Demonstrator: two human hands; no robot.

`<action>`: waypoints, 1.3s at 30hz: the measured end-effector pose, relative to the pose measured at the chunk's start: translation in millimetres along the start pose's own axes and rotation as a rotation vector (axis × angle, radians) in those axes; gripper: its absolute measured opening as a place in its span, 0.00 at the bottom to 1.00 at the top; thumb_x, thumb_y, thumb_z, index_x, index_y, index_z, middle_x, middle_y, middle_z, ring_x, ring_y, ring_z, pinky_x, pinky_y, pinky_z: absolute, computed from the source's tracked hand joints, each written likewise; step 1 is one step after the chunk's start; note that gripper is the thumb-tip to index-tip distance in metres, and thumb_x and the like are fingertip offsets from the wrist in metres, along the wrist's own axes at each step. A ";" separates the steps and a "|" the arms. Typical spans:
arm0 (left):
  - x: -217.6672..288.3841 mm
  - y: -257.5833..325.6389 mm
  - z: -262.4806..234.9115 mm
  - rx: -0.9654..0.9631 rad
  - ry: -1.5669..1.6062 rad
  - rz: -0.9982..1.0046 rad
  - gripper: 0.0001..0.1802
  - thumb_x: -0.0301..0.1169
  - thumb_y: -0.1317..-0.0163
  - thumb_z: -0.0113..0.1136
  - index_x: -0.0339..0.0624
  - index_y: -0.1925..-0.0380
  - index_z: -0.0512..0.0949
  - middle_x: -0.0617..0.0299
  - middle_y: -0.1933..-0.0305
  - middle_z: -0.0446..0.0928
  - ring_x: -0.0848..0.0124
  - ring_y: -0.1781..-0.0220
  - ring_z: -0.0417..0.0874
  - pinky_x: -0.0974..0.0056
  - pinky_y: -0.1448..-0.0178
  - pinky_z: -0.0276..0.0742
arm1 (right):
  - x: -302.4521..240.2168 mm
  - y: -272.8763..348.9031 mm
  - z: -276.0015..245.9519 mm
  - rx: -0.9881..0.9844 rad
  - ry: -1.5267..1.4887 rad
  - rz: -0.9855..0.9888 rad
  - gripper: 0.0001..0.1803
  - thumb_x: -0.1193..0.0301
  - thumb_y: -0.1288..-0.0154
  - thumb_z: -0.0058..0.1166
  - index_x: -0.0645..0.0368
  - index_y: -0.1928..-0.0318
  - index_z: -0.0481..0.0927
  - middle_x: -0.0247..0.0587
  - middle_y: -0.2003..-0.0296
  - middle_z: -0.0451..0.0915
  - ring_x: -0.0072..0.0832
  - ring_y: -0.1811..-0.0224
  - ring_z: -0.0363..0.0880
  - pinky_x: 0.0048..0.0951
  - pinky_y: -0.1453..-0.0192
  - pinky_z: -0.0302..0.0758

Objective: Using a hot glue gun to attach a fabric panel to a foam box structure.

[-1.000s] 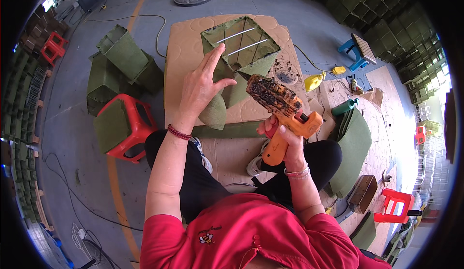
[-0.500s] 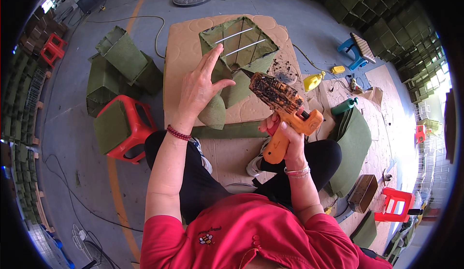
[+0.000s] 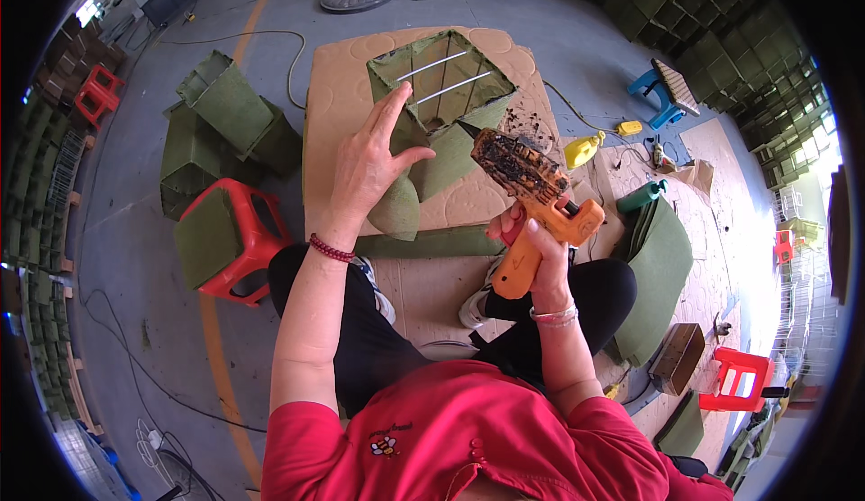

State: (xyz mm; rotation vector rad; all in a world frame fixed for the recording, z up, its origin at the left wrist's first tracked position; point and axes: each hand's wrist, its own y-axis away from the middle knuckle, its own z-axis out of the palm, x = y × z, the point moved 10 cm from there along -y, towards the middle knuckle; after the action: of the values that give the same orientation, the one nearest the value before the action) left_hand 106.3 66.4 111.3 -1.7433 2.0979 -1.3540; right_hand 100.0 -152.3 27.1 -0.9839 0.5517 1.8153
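Note:
My right hand (image 3: 541, 256) is wrapped round the handle of an orange glue gun (image 3: 523, 177), its barrel caked with dark residue. The nozzle points up and left, close to the near corner of a green felt box (image 3: 455, 159). Two pale rods (image 3: 449, 88) cross the open top of that box, with darker bars running the other way. My left hand (image 3: 368, 163) is at the left side of the box, fingers stretched out and thumb apart. Its fingertips are at the box's upper left edge; whether they press on it I cannot tell.
Cardboard (image 3: 338, 95) lies under the box, with dark crumbs (image 3: 532, 132) on it. To the left are green felt boxes (image 3: 225, 109) and a red stool (image 3: 252, 240). Felt sheets (image 3: 662, 276), a green bottle (image 3: 641, 196) and a yellow bottle (image 3: 584, 150) are at the right.
The glue gun has shifted slightly, and its nozzle now shows clearly by the box corner. The box has moved a little to the left. My left hand keeps nearly the same pose.

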 end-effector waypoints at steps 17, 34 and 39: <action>1.6 -1.7 -0.5 0.023 0.003 0.026 0.49 0.42 0.58 0.73 0.47 0.34 0.61 0.59 0.40 0.73 0.58 0.59 0.84 0.60 0.60 0.82 | 8.8 4.5 16.2 -0.051 -0.007 0.061 0.19 0.64 0.43 0.55 0.64 0.57 0.69 0.44 0.68 0.71 0.39 0.61 0.74 0.40 0.50 0.69; -2.0 0.8 1.7 0.014 0.012 0.006 0.50 0.39 0.60 0.75 0.49 0.34 0.61 0.61 0.39 0.72 0.59 0.55 0.83 0.60 0.59 0.83 | -3.0 -6.8 -8.6 0.037 -0.027 -0.029 0.16 0.65 0.40 0.52 0.62 0.58 0.68 0.42 0.67 0.70 0.37 0.62 0.72 0.39 0.51 0.69; -1.3 0.6 0.8 0.030 0.022 0.023 0.50 0.38 0.60 0.75 0.48 0.34 0.61 0.61 0.39 0.72 0.59 0.55 0.83 0.59 0.59 0.83 | -8.4 -9.7 -14.6 0.056 -0.052 -0.057 0.15 0.65 0.40 0.51 0.62 0.58 0.69 0.42 0.68 0.70 0.36 0.62 0.71 0.38 0.51 0.69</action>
State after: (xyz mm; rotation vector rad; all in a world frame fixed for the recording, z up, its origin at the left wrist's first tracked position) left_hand 106.7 67.0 109.9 -1.6948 2.0915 -1.3975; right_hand 116.1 -163.1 26.1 -0.9034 0.5338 1.7607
